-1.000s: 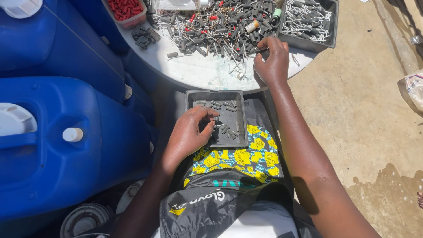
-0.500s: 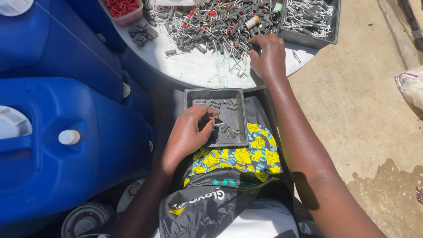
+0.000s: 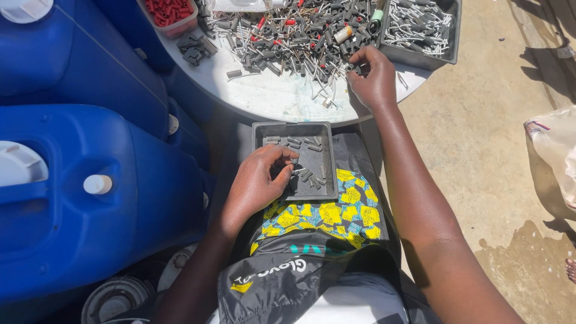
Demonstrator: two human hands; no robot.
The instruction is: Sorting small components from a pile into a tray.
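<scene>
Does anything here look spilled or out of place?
Nothing looks spilled. The heap of small metal and plastic bits lies loose on the round white table, where the right hand picks; the left hand is at the lap tray.

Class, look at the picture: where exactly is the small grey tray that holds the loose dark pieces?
In the head view the small grey tray sits at centre, on the person's lap, just below the round white table. The left hand rests over its left side.

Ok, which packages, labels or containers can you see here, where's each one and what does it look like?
Printed label: on the dark cloth in the lap, pale lettering with a yellow mark.
Red-filled tub: top left of the round table, clear.
Plastic bag: right edge, on the ground, whitish.
</scene>
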